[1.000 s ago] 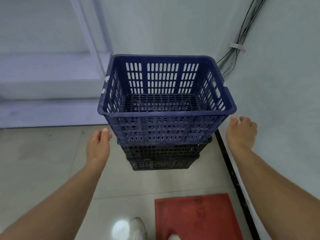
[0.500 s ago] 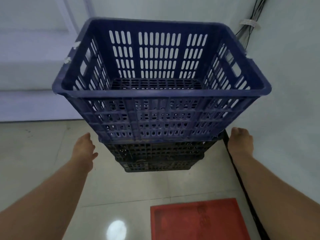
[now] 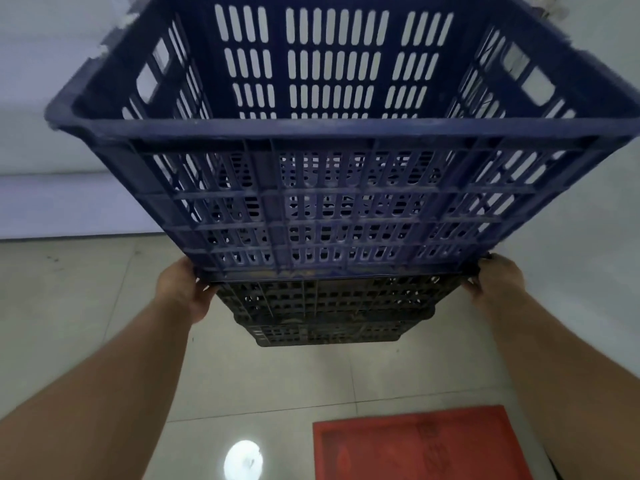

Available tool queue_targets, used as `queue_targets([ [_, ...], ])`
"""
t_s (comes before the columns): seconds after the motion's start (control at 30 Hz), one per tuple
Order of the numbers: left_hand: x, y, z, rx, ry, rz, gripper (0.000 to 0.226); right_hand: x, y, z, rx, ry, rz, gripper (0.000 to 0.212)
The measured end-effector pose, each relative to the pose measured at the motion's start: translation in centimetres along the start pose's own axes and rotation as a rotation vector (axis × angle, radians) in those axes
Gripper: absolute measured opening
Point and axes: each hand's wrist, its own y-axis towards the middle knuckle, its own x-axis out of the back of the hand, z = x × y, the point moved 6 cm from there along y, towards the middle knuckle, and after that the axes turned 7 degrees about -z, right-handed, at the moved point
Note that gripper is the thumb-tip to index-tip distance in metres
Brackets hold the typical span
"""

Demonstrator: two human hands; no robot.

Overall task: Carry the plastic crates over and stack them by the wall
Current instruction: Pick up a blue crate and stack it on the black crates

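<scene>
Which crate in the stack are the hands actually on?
The upper black crate, directly under the blue crate. The left hand and right hand grip its ends; the lowest black crate is untouched.

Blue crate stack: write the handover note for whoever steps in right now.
Left hand: grips the left bottom corner of the blue crate, where it meets the black crates.
Right hand: grips the matching right corner.
Position: the blue crate sits on the black crates in the corner, by the wall.
Done: the crates are stacked.
Left: whether they are being lifted or adjusted cannot be told. A red mat lies near.
</scene>
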Motion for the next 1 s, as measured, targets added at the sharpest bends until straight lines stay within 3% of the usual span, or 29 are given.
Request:
queue_targets([
  [0.27, 0.1, -0.1, 0.5, -0.039, -0.014, -0.002, 0.02, 0.6, 0.8, 0.2, -0.016, 0.046, 0.004, 0.038],
  [0.53, 0.3, 0.1, 0.3, -0.022, -0.064, 0.028, 0.023, 0.8, 1.5, 0.9, 0.111, 0.073, 0.089, 0.041],
  [0.67, -0.2, 0.2, 0.6, -0.05, -0.043, 0.047, 0.027, 0.5, 1.8, 0.1, 0.049, 0.033, 0.077, 0.037],
  [0.73, -0.5, 0.2, 0.5, -0.061, -0.033, 0.047, 0.025, 0.7, 2.0, -0.2, 0.013, 0.04, 0.014, 0.046],
  [1.0, -0.3, 0.4, 0.5, -0.069, 0.005, 0.02, 0.026, 1.2, 1.5, -0.4, 0.215, -0.264, -0.015, 0.05],
])
